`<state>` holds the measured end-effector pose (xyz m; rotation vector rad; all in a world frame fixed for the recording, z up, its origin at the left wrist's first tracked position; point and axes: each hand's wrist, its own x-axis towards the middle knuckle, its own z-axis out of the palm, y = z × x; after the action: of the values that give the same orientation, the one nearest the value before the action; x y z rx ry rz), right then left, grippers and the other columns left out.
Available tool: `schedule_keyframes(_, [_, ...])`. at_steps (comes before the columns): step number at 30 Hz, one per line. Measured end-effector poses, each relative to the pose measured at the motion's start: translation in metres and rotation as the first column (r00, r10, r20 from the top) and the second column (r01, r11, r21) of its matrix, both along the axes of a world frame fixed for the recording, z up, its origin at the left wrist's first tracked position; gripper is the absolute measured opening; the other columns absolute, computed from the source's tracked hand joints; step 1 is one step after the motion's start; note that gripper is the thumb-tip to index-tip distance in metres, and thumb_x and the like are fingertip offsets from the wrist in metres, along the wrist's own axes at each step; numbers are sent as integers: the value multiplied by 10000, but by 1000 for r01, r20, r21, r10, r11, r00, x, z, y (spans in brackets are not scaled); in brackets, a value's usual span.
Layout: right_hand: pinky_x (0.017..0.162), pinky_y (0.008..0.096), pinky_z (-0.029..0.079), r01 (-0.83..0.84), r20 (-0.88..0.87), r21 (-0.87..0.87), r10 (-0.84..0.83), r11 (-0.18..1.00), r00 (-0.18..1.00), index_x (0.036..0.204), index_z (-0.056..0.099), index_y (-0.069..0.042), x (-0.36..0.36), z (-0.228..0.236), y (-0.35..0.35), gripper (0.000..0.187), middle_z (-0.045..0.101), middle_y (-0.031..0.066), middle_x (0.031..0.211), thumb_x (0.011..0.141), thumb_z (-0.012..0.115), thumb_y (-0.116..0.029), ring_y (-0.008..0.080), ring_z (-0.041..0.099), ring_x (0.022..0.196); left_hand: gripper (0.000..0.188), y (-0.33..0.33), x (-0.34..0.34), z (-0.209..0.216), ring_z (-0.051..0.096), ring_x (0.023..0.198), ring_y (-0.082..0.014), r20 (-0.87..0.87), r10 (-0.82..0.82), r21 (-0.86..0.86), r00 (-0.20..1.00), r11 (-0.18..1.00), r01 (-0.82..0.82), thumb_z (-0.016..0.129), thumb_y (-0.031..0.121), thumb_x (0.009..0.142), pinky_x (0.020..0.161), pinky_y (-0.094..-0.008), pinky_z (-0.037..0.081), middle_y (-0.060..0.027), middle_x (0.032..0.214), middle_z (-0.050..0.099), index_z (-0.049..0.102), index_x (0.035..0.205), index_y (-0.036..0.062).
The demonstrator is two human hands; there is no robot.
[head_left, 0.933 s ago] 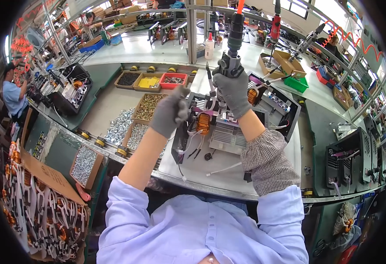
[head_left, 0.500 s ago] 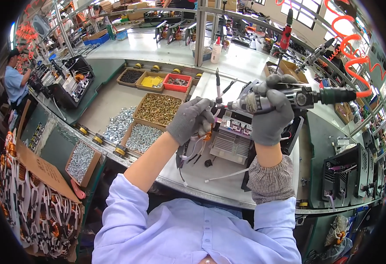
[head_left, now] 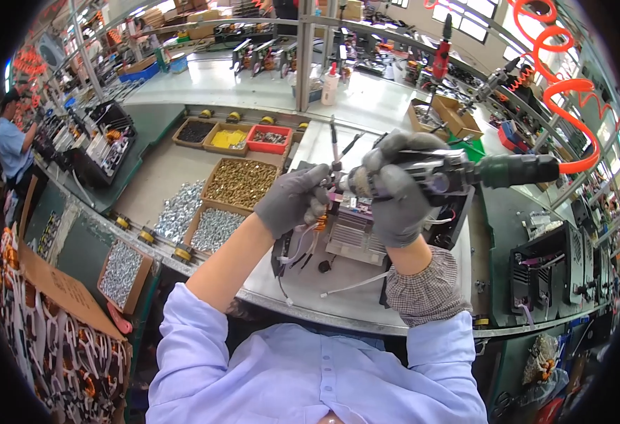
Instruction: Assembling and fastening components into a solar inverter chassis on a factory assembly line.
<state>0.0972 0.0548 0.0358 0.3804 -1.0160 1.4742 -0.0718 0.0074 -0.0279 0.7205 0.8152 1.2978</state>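
Held sideways across the bench is a grey air screwdriver [head_left: 440, 171], with my gloved right hand [head_left: 400, 194] closed around its body. Its front end points left and meets the fingertips of my gloved left hand [head_left: 292, 201]. Those fingers are pinched together near the tip; whatever is between them is too small and covered to make out. Below both hands lies an electronic assembly with a finned metal heat sink [head_left: 356, 237], loose wires and a copper coil [head_left: 321, 220]. A black-tipped cable [head_left: 335, 145] stands up just beyond my left fingers.
Left of my hands are a box of brass-coloured screws [head_left: 241, 181], a box of silver screws [head_left: 218, 230] and a red tray [head_left: 267, 138]. An orange coiled hose [head_left: 571, 131] runs to the screwdriver. Black housings [head_left: 546, 272] stand at right. A co-worker [head_left: 15, 145] stands far left.
The whole view has shifted slightly. My right hand has brought the screwdriver lower and left, its front end closer to the left fingers. The left hand keeps its pinch.
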Motion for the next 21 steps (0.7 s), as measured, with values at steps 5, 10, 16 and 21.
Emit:
schedule_keyframes(5, [737, 333, 545, 125, 90, 121, -137, 985, 986, 1108, 485, -60, 1, -8, 0, 446, 589, 131, 958, 724, 535, 162, 180, 622, 804, 246, 11, 15, 9, 514, 468, -97, 86, 6, -173, 996, 985, 9, 587, 362, 942, 370, -209, 371, -3, 664, 562, 545, 930, 120])
schedule_keyframes(10, [491, 298, 485, 225, 182, 313, -290, 923, 940, 1103, 500, -45, 30, 12, 23, 468, 581, 160, 940, 693, 493, 179, 215, 603, 720, 201, 42, 60, 24, 371, 522, -57, 252, -6, -217, 968, 974, 63, 527, 310, 980, 435, -190, 300, 58, 657, 373, 473, 884, 142])
schedule_keyframes(16, [425, 281, 458, 482, 225, 132, -500, 866, 836, 1114, 513, -30, 86, 26, 82, 427, 591, 152, 949, 718, 579, 118, 188, 589, 647, 296, 116, 115, 45, 565, 553, -142, -198, -141, -81, 970, 989, 127, 492, 317, 973, 491, -262, 479, -94, 748, 608, 594, 989, 39])
schedule_keyframes(21, [443, 253, 459, 805, 126, 82, -807, 588, 577, 1055, 529, 21, 115, 17, 131, 336, 598, 137, 835, 732, 583, 95, 144, 566, 601, 271, 200, 157, 38, 574, 577, -126, -392, -354, -47, 849, 930, 365, 481, 284, 964, 499, -243, 467, -52, 768, 636, 621, 919, 56])
